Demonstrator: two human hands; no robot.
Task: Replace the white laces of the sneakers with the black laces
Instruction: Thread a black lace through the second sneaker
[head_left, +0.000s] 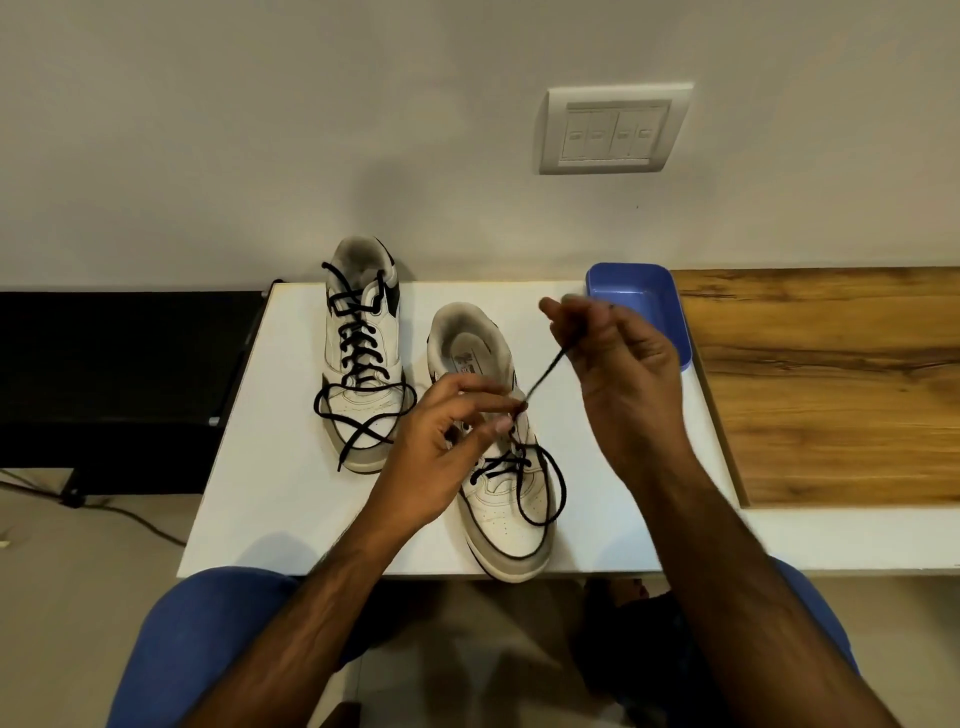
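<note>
Two white sneakers stand on the white table (270, 509). The left sneaker (363, 353) carries a black lace through all its eyelets, with loose ends lying over its toe. The right sneaker (498, 499) has a black lace (545, 371) through its lower eyelets only. My left hand (441, 447) pinches that lace at an eyelet on the sneaker's right side. My right hand (618, 358) is raised above the table and pinches the same lace farther up, holding it taut. A slack loop of the lace hangs over the toe.
A blue plastic tray (649, 296) sits at the table's back right, partly behind my right hand. A wooden surface (831, 384) adjoins the table on the right. A dark unit (114, 384) and cables lie to the left. My knees in blue are below the table edge.
</note>
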